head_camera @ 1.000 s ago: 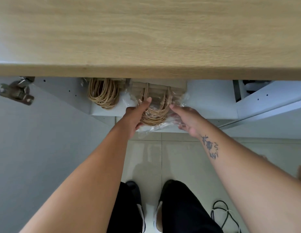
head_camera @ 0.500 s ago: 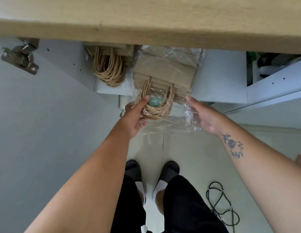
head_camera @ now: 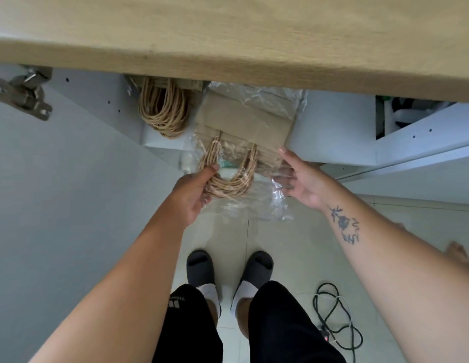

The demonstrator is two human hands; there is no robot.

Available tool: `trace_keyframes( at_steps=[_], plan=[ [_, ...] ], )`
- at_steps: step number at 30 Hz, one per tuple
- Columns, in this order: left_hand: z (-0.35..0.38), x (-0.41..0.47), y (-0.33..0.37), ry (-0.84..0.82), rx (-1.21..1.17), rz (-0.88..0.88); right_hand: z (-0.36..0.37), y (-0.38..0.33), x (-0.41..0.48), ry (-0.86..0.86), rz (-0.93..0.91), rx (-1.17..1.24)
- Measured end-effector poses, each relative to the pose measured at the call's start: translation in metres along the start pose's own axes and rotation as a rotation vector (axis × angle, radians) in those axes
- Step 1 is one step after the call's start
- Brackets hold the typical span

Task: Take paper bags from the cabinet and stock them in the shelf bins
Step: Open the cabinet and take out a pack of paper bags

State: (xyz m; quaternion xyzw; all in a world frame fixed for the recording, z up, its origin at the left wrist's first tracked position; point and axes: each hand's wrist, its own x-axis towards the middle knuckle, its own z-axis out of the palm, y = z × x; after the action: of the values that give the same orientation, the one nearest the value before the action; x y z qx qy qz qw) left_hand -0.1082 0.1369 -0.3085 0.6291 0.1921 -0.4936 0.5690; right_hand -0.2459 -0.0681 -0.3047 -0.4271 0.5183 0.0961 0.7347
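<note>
Other bags: a bunch of brown paper bags with string loops [head_camera: 164,108] sits left in the white cabinet [head_camera: 333,127].
Left hand: your left hand [head_camera: 194,189] curls round the tan string handles [head_camera: 229,183].
Pack: flat brown paper bags in clear plastic wrap [head_camera: 246,121] poke out of the cabinet, under the light wooden surface [head_camera: 228,35].
Right hand: your right hand [head_camera: 300,179] has straight fingers touching the pack's right side.
</note>
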Motion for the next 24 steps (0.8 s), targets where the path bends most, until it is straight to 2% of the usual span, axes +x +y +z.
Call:
trace_keyframes(
  at_steps=[4, 7, 13, 18, 24],
  plan=[
    [-0.036, -0.019, -0.004, -0.092, 0.056, 0.034, 0.006, -0.003, -0.003, -0.031, 0.005, 0.245],
    [-0.058, -0.031, -0.010, -0.122, 0.078, 0.041, 0.018, -0.011, -0.001, -0.040, 0.014, 0.331],
    [-0.078, -0.052, -0.016, -0.138, 0.049, 0.049, 0.036, -0.008, -0.007, -0.014, 0.056, 0.312],
    [-0.081, -0.070, -0.018, -0.135, 0.043, 0.050, 0.041, 0.003, -0.019, 0.012, 0.091, 0.403],
    [-0.080, -0.118, -0.024, -0.151, 0.080, 0.013, 0.028, 0.024, -0.063, 0.030, 0.123, 0.408]
  ],
)
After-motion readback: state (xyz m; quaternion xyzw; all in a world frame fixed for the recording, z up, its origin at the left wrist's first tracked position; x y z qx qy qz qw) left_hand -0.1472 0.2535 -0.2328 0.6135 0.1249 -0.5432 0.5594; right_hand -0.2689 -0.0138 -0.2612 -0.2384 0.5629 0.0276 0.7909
